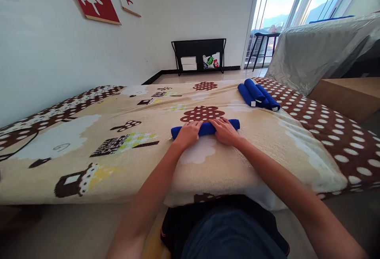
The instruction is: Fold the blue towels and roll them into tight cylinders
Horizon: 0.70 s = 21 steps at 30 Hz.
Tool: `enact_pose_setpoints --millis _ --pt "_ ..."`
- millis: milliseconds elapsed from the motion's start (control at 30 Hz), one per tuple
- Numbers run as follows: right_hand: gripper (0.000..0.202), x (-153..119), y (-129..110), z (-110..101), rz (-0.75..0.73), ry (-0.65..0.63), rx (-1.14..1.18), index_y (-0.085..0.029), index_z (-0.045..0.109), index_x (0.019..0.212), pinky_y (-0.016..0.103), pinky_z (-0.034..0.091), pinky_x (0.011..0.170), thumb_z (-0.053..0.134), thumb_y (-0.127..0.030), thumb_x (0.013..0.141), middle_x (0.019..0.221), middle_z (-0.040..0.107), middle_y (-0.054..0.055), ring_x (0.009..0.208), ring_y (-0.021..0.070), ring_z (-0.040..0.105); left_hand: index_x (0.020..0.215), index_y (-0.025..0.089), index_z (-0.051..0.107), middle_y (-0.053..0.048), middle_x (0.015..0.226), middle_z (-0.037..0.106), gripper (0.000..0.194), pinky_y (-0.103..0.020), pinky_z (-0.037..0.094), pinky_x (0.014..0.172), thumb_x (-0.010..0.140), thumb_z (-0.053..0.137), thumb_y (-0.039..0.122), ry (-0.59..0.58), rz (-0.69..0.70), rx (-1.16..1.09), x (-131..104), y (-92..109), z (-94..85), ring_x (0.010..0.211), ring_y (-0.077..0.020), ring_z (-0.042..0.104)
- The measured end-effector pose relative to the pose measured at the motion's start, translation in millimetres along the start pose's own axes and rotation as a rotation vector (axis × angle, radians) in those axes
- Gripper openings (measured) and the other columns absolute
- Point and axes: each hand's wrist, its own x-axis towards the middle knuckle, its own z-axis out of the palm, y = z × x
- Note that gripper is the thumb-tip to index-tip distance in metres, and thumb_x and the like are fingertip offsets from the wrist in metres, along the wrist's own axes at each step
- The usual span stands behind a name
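A blue rolled towel [206, 129] lies crosswise on the cream patterned blanket [166, 168], close to the front edge of the bed. My left hand [190, 133] curves over the left half of the roll, fingers bent across its top. Over the right half, my right hand [224, 131] presses down in the same way, its fingers curled on the cloth. Both ends of the roll stick out past my hands, and my palms hide part of its near side. Farther back on the right sits a small stack of blue rolled towels [252, 92] with white tags.
A brown polka-dot border [335, 132] runs along the bed's right side. Beyond it stand a cardboard box [350, 92] and something under a plastic sheet [314, 49]. A black rack [198, 51] is against the far wall, and a black stool [264, 47] by the window.
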Motion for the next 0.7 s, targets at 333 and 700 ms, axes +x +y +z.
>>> enact_pose_setpoints --millis 333,700 --pt "0.059 11 2 16 -0.092 -0.045 -0.023 -0.015 0.048 0.141 0.045 0.030 0.111 0.054 -0.048 0.093 0.137 0.058 0.014 0.126 0.0293 0.052 0.140 0.015 0.048 -0.016 0.142 0.055 0.057 -0.046 0.034 0.110 0.092 0.053 0.045 0.007 -0.049 -0.003 9 15 24.5 0.129 -0.0301 0.051" --pt "0.053 -18 69 12 -0.029 -0.048 -0.008 -0.018 0.049 0.141 0.044 0.035 0.109 0.051 -0.048 0.097 0.141 0.056 0.013 0.128 0.0269 0.053 0.144 0.026 0.048 -0.006 0.145 0.055 0.060 -0.038 0.040 0.108 0.093 0.050 0.058 -0.012 -0.036 -0.106 -25 -54 20.9 0.130 -0.0272 0.054"
